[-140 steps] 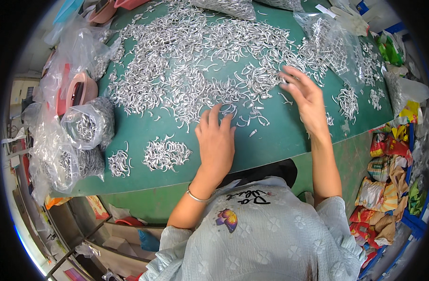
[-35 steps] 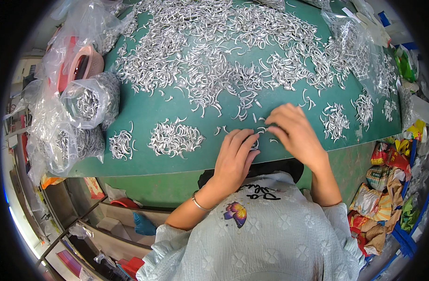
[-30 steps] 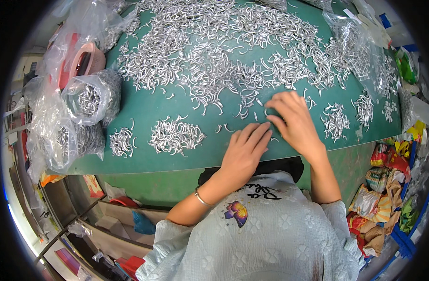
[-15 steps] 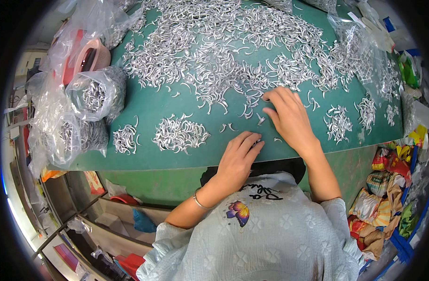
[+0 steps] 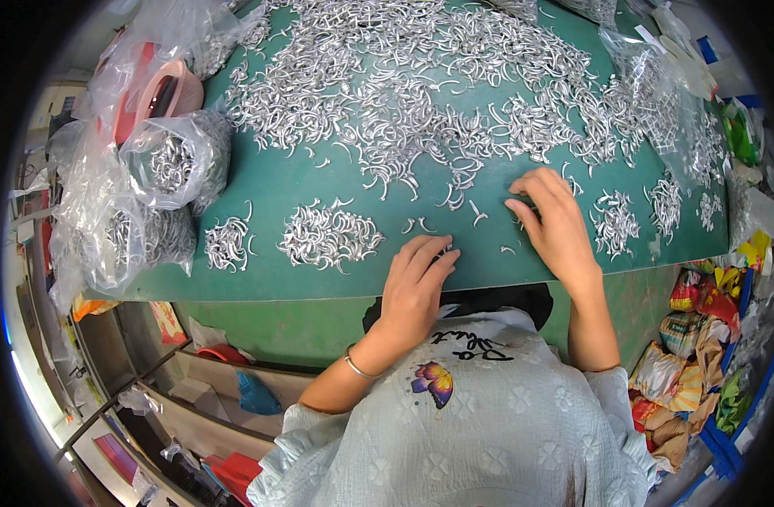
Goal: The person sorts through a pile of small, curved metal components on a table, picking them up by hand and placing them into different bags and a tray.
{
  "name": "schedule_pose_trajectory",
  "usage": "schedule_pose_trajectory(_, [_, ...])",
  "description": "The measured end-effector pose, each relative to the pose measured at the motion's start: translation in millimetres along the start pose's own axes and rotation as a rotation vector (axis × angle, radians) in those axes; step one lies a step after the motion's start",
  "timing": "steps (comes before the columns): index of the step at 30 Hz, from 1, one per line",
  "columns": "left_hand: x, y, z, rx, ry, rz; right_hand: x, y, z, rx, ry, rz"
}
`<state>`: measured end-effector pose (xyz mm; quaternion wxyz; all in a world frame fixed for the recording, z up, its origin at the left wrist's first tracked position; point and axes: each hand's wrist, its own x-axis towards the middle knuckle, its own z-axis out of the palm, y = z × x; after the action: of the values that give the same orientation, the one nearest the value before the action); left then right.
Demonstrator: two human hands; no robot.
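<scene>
Left hand lies palm-down on the green table near its front edge, fingers together and slightly curled over a spot just right of the small pile; whether it grips a piece underneath cannot be told. Right hand also palm-down, fingers spread and flat, tips at the near fringe of the big heap of curved silver hooks; nothing visibly pinched. A few loose hooks lie between the hands, apart from either mass. Small pile and a second, smaller one sit close to the edge, likely sorted-off lots kept within easy reach and clear of the heap. Clear bags holding more hooks stand at far left, out of the working patch.
</scene>
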<state>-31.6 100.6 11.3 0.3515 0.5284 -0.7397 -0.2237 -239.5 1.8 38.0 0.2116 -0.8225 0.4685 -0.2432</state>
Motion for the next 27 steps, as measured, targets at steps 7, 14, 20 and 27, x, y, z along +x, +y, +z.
schedule_pose_trajectory(7, [0.4, 8.3, -10.3, 0.014, 0.053, -0.072, -3.5, -8.1, -1.2, -0.085, -0.081, -0.073])
schedule_pose_trajectory(14, [-15.5, 9.7, -20.1, -0.002, 0.055, -0.184, -1.0, -23.0, 10.7, -0.069, -0.142, -0.073])
schedule_pose_trajectory(20, [-18.7, 12.0, -13.3, -0.109, 0.179, -0.195, -2.6, -38.0, -6.7, 0.294, -0.171, 0.035])
schedule_pose_trajectory(27, [-25.6, 14.6, -22.7, -1.783, -0.123, -1.078, -9.7, -64.4, 17.9, 0.496, -0.324, -0.140])
